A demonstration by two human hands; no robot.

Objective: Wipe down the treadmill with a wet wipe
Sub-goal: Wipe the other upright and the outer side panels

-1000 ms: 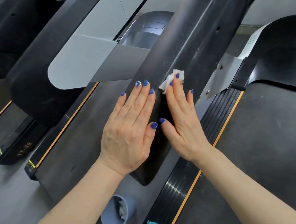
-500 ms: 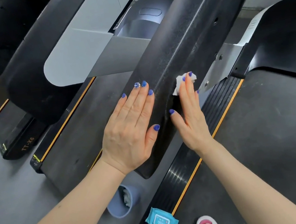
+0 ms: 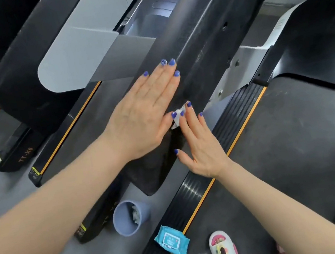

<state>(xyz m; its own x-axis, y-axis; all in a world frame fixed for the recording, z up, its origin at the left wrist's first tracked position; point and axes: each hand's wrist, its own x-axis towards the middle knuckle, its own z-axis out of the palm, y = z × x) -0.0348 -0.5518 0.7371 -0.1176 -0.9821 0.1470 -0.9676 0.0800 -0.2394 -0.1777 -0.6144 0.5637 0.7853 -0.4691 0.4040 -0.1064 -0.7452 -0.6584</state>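
Observation:
A long black treadmill handrail [image 3: 199,41] slants from the top right down to the middle of the head view. My left hand [image 3: 144,110] lies flat on its left face, fingers straight. My right hand [image 3: 199,141] presses a small crumpled white wet wipe [image 3: 179,115] against the rail with straight fingers. Only a corner of the wipe shows between the two hands. The black running belt [image 3: 296,151] with its orange stripe lies to the right.
On the grey floor stands a blue-grey cup [image 3: 128,218] with used wipes inside. A blue wet-wipe pack [image 3: 172,243] lies on the ribbed side rail [image 3: 193,190]. My foot in a white sandal [image 3: 223,249] stands on the belt. A second treadmill [image 3: 33,66] is at left.
My right hand has slid the wipe down the rail toward me, close against my left thumb. The camera has tilted down, bringing the cup, pack and sandal into fuller view.

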